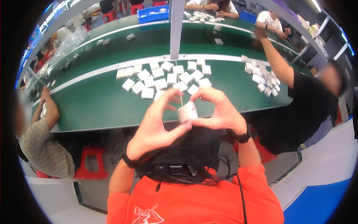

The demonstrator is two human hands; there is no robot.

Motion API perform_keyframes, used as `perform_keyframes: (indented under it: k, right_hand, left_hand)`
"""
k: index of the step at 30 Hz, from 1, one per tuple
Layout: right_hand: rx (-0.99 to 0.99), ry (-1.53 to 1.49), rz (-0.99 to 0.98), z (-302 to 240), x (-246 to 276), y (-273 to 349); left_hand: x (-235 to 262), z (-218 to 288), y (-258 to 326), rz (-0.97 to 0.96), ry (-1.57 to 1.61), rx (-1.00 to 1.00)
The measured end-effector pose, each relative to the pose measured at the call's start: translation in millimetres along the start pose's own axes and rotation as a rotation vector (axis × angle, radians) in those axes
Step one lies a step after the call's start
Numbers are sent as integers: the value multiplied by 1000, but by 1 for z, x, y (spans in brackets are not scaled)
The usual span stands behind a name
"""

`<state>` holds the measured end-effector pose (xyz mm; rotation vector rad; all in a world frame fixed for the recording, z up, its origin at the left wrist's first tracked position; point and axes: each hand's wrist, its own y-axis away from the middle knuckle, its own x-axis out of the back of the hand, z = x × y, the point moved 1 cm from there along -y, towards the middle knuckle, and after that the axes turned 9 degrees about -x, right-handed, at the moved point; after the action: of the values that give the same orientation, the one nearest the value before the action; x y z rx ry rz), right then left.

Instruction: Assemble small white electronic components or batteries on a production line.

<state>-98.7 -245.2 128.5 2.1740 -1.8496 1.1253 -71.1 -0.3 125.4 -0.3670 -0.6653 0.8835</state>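
Just in front of the table's near edge, a small white block-shaped piece with rounded edges and a short red strand on it sits between my hands. My right hand is closed on it, thumb below and curled forefinger above. To its left, my left hand is open in a wide C. The left thumb tip reaches the block's lower edge, while the left fingers, slightly blurred, stay apart from it. A thin light line runs upward behind the block. Beyond my hands, many similar white pieces lie spread on the green table.
Another pile of white pieces lies to the right, beside a person in black with an arm stretched over the table. A person in a patterned shirt sits at left. A white post rises ahead; a blue bin stands behind it.
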Motion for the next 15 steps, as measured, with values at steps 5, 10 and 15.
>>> perform_keyframes:
  k: [5,10,15]
  right_hand:
    - [-109,-41,-66,18,-3,-5]
    - [-224,-95,37,44,-24,-5]
    - [-383,-157,73,59,-37,-1]
  left_hand:
    - [-12,-43,3,-129,369,151]
    - [-29,-81,4,2,290,186]
    - [-37,-114,12,-7,226,192]
